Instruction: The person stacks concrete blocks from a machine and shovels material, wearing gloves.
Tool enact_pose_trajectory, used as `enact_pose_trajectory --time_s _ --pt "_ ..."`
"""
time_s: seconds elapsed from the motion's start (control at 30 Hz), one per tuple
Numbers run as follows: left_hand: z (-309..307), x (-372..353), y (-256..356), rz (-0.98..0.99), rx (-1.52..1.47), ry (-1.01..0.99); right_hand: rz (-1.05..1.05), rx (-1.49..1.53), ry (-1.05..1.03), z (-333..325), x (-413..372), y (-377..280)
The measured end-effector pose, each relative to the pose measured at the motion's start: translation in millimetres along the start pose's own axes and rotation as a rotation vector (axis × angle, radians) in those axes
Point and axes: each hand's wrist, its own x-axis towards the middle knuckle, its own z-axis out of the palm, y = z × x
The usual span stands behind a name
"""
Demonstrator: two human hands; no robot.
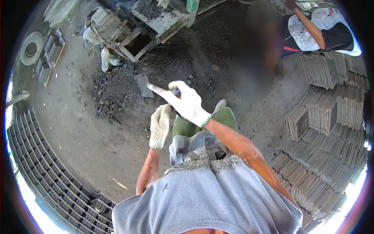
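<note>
A shovel with a flat grey blade [144, 85] rests at the edge of a heap of dark, crumbly material [113, 87]. My right hand [187, 102], in a white knit glove, is closed around its handle; a dark bit of the grip shows between thumb and fingers. Just left of and below it is my left hand [159, 126], also gloved, with its fingers bent together close to the right glove. What those left fingers hold, if anything, is hidden. Green boots or trouser legs [186, 126] show beneath my hands.
A machine with a metal frame [134, 45] stands beyond the heap, a plastic bottle [104, 59] near it. Stacked flat tiles [311, 113] line the right side. Dark racks [50, 183] curve along the left. Another person [315, 31] is at upper right, partly blurred.
</note>
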Motion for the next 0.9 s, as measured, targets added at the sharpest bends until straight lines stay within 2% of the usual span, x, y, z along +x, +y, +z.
enact_pose_trajectory --time_s 0.03,0.1,0.13,0.17,0.2,0.23,0.3,0.33,0.37,0.4,0.43,0.5,0.53,0.6,0.63,0.67,0.7,0.77,0.8,0.83,0.87,0.9 --pt "-2.0 -4.9 -11.4 0.43 0.301 0.12 -0.155 0.003 0.055 14.8 3.7 -6.4" --pt "-19.7 -16.1 -22.7 0.008 -0.214 0.099 -0.541 -0.124 0.037 36.7 12.0 -14.9" --pt "-13.4 -21.1 -4.9 0.013 -0.286 0.239 -0.587 -0.189 -0.052 40.4 11.9 -28.0" --pt "-17.4 -29.8 16.7 -0.019 -0.391 0.301 -0.632 -0.254 -0.142 45.3 11.3 -42.7" --pt "-30.7 -39.2 21.4 0.018 -0.337 0.294 -0.611 -0.33 -0.227 56.2 7.8 -54.8" --pt "-47.4 -47.8 22.1 0.059 -0.291 0.298 -0.692 -0.218 -0.317 69.2 7.8 -54.4" --pt "-83.7 -80.3 34.1 -0.14 -0.3 0.615 -0.844 0.041 -0.412 93.3 -3.2 -48.0" --pt "-105.7 -103.5 34.1 -0.033 -0.357 0.705 -0.81 0.092 -0.507 86.4 -4.4 -41.7" --pt "-129.8 -127.3 29.1 0.082 -0.403 0.791 -0.633 -0.04 -0.624 58.4 -2.9 -59.1" --pt "-152.4 -150.8 19.0 0.134 -0.517 0.905 -0.648 -0.159 -0.503 55.3 7.2 -24.1" --pt "-164.7 -171.5 11.1 0.188 -0.63 1.018 -0.387 -0.054 -0.575 35.4 20.0 5.3" --pt "-173.2 -186.1 8.3 0.223 -0.682 1.055 -0.053 -0.032 -0.367 -8.5 50.4 103.2" --pt "-173.2 -190.1 8.7 0.241 -0.708 1.073 0.017 -0.275 -0.282 -47.4 49.3 139.6" --pt "-164.8 -173.0 3.3 0.199 -0.682 1.013 0.448 -0.383 -0.156 -126.6 16.0 230.6" --pt "-159.9 -160.3 2.3 0.178 -0.673 0.978 0.355 -0.528 -0.128 -170.5 0.7 297.2" --pt "-161.3 -150.6 10.7 0.186 -0.678 0.97 0.552 -0.404 -0.044 -188.0 -37.5 284.4" --pt "-161.8 -141.3 15.3 0.154 -0.649 0.937 0.782 -0.213 0.033 -204.5 -61.5 299.4" --pt "-160.3 -122.3 27.0 0.091 -0.589 0.872 0.785 -0.214 0.167 -238.5 -86.4 340.4" --pt "-147.9 -109.8 34.8 0.15 -0.616 0.791 0.764 -0.176 0.226 -236.1 -71.5 296.9" --pt "-138.7 -96.9 46.3 0.108 -0.609 0.74 0.712 -0.182 0.157 -234.8 -51.8 269.0" --pt "-130.2 -86.3 59.5 0.067 -0.6 0.689 0.615 -0.184 0.185 -215.6 -31.0 255.0" --pt "-119.9 -75.9 71.0 0.026 -0.59 0.638 0.538 -0.263 0.086 -200.0 -12.3 245.6"
